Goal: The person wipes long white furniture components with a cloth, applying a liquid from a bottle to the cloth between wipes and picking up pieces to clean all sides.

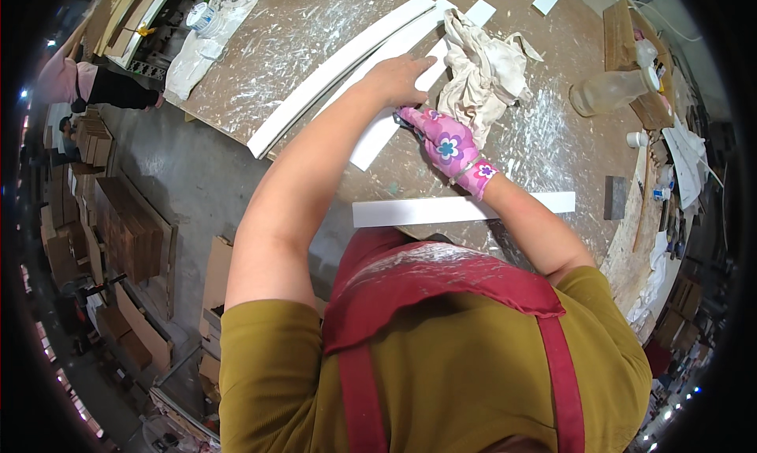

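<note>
My bare left hand (400, 76) lies flat on a long white painted strip (392, 114) that runs across the stained brown workbench (315, 35). My right hand (444, 141), in a pink flowered glove, grips a small dark tool (404, 120) whose tip meets the edge of that strip just below my left hand. A second, longer white strip (331, 74) lies alongside to the left. Another white strip (418, 211) rests near the bench's front edge under my right forearm.
A crumpled dirty rag (482, 67) lies beside the strips. A cloudy plastic bottle (611, 92), a dark block (615, 197) and wooden pieces sit at the right. Stacked brown boards (130, 224) stand on the floor at left, where another person (95, 86) is at work.
</note>
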### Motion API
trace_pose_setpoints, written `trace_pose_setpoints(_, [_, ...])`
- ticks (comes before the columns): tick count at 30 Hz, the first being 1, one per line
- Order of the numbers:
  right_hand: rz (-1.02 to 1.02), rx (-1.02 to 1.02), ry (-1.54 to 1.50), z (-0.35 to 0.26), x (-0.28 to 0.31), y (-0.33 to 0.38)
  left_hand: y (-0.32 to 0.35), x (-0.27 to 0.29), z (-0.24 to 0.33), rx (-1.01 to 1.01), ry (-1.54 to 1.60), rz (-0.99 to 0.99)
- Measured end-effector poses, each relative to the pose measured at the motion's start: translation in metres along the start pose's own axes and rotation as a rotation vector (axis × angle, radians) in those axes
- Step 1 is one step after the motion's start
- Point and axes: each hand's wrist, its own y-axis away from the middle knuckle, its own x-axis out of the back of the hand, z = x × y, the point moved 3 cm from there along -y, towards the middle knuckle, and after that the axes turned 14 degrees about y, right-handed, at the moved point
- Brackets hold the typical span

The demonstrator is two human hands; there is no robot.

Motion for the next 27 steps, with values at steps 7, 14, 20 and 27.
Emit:
trace_pose_setpoints(7, [0.079, -0.032, -0.083, -0.001, -0.005, 0.012, -0.001, -0.001, 0.003, 0.007, 0.0, -0.007])
trace_pose_setpoints(14, [0.122, -0.054, -0.178, 0.0, 0.013, 0.004, 0.002, -0.002, 0.0, 0.019, 0.009, -0.005])
trace_pose_setpoints(20, [0.055, -0.031, -0.136, 0.01, 0.008, 0.002, -0.001, 0.001, 0.003, 0.024, -0.004, -0.049])
trace_pose_setpoints(27, [0.086, -0.336, -0.417, 0.043, 0.092, 0.064, 0.053, 0.006, 0.014, -0.066, 0.107, 0.157])
